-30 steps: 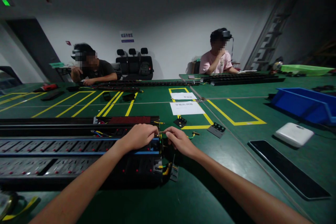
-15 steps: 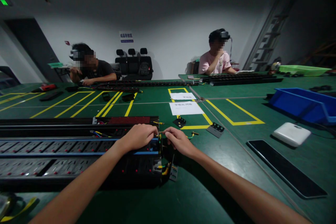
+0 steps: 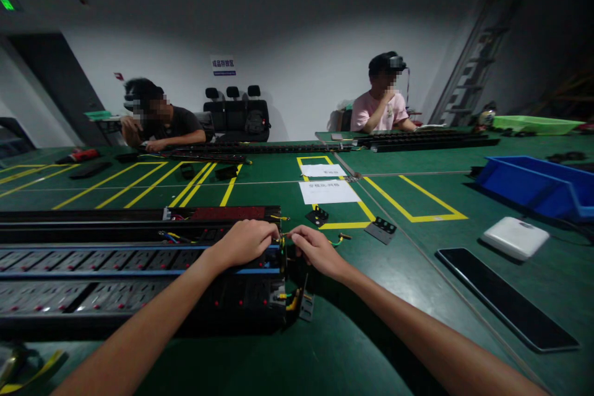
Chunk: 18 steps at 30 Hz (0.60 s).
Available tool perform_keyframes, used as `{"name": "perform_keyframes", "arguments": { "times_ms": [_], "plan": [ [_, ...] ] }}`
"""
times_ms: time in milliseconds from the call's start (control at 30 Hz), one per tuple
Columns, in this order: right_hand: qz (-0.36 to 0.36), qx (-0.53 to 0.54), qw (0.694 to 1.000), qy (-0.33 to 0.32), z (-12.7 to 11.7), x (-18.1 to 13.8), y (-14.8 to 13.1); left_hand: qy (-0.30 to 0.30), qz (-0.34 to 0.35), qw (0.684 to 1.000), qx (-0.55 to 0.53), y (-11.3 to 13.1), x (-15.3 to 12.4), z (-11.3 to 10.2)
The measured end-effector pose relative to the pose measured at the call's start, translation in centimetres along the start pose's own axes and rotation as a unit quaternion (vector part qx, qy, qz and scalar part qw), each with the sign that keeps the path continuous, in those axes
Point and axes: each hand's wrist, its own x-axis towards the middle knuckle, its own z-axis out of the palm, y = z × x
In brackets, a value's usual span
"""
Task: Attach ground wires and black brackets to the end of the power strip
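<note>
My left hand (image 3: 248, 241) rests on the right end of a long black socket strip (image 3: 153, 258) with blue edges, its fingers pinched together at the tip. Facing it, my right hand (image 3: 320, 252) is closed in a pinch on the thin end of a yellow-green wire (image 3: 283, 246). The fingertips nearly meet, and what the left ones hold is hidden. In front lies another socket strip (image 3: 125, 296) with red buttons. At its end are a yellow-green wire with a yellow terminal (image 3: 284, 296) and a grey metal bracket (image 3: 307, 307).
Two dark brackets, one near (image 3: 317, 216) and one farther right (image 3: 381, 230), lie beyond my right hand near paper sheets (image 3: 329, 192). To the right are a phone (image 3: 505, 297), a white box (image 3: 515, 237) and a blue bin (image 3: 533, 189). Two people sit across the green table.
My hands stay almost still at the strip's end, with the same pinched grip. The person at the left back shifts the head slightly.
</note>
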Motion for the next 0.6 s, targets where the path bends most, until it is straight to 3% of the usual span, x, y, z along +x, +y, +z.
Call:
{"name": "perform_keyframes", "arguments": {
  "times_ms": [333,467,600],
  "plan": [
    [-0.004,-0.004,1.000,0.025,0.0,0.1,0.3,-0.007,-0.007,1.000,0.009,0.1,0.0,-0.1],
    [-0.067,-0.122,0.984,0.114,-0.4,-0.2,-0.1,-0.005,-0.004,1.000,0.014,0.2,0.0,-0.2],
    [-0.093,-0.228,0.953,0.178,-3.9,0.1,-1.1,0.005,-0.007,1.000,0.015,0.2,0.0,0.0]
  ]
}}
